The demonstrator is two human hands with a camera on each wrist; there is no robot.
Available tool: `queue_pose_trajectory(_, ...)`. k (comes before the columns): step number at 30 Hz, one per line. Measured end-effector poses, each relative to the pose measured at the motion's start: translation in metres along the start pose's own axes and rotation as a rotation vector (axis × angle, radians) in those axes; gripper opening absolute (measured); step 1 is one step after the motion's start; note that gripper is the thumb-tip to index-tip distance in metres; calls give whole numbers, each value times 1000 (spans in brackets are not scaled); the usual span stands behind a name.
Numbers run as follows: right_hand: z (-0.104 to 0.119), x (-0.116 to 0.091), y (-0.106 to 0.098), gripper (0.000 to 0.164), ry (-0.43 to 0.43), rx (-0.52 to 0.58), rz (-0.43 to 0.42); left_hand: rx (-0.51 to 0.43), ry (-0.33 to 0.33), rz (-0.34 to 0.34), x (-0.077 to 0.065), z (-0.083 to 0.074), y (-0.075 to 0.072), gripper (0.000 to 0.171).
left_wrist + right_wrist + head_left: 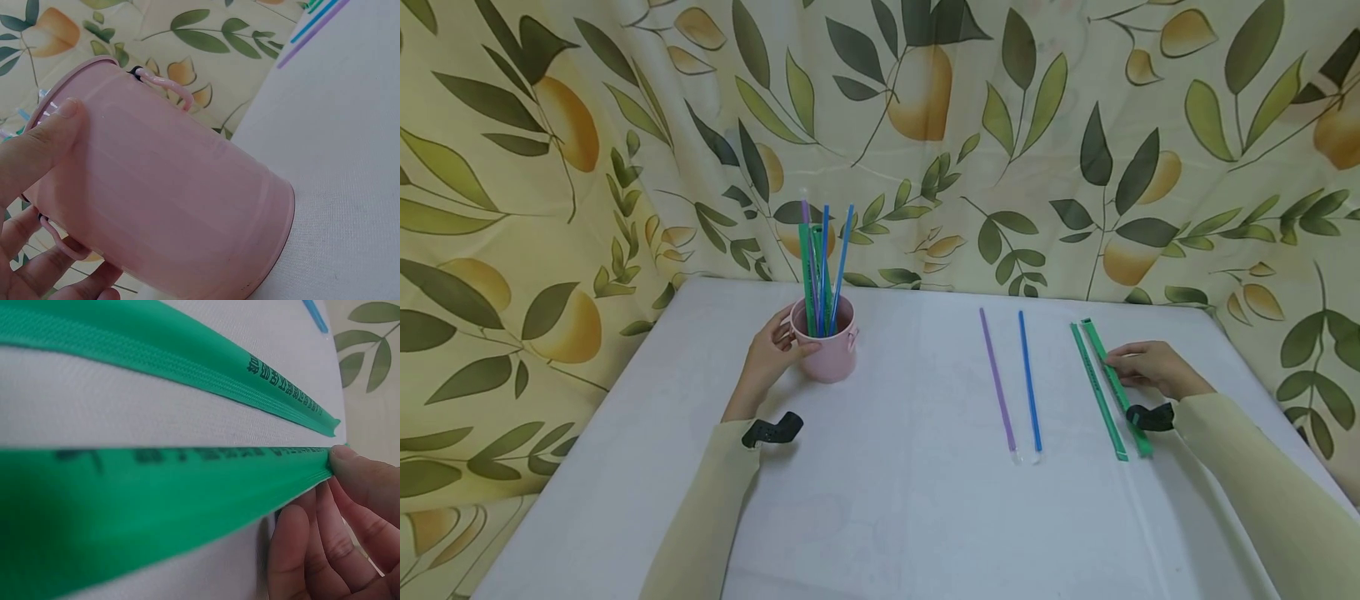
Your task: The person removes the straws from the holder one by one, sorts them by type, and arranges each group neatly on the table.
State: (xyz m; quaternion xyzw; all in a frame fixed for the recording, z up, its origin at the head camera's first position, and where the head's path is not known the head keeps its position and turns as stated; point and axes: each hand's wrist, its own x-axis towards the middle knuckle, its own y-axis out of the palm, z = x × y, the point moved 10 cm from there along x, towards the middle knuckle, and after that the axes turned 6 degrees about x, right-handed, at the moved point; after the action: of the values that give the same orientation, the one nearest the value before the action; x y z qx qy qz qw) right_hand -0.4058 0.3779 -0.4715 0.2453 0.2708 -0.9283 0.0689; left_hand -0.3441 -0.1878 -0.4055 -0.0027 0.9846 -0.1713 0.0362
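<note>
At the left of the head view stands a small pink bucket (829, 362) with side handles, holding several blue, purple and green straws (842, 258). My left hand (772, 354) grips it at the rim; in the left wrist view the thumb lies along the bucket's wall (175, 175) and the fingers go round the other side. On the right, my right hand (1157, 368) pinches a green wrapped straw (1096, 343) near its far end, between thumb and fingers. Dark printing runs along its wrapper (125, 512). A second green wrapped straw (1098, 392) lies just left of it.
A purple straw (996, 375) and a blue straw (1028, 379) lie apart, roughly parallel, on the white tabletop (895, 500) between my hands. Behind the table hangs a curtain (925, 192) printed with leaves and fruit. A black wrist device (775, 429) sits on each sleeve.
</note>
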Motion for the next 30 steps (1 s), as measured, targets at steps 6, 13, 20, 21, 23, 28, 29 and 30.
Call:
queue_pose_trajectory(6,-1,0,1,41,9,8,-7,8,-2,9,-3,-4,0,79)
queue_pose_trajectory(13,3,-2,1,39,-24,-3,-20,11,-19,9,-4,-4,0,80)
queue_pose_trajectory(20,3,1,1,39,-27,-31,-15,-8,-15,6,-3,-3,0,79)
queue_pose_trajectory(21,2,1,1,40,-22,-29,-14,-9,-16,6,-3,-3,0,79)
queue_pose_trajectory(23,1,1,0,40,-18,-27,-7,-11,-18,5,-3,-3,0,79)
queue_pose_trajectory(28,1,-1,0,47,-22,-14,34,0,-22,-1,-3,-4,0,79)
queue_pose_trajectory(29,1,-2,0,50,-23,-16,46,2,-22,-1,-4,-4,0,79)
queue_pose_trajectory(30,0,-3,0,52,-22,-16,57,4,-22,-2,-4,-4,0,79)
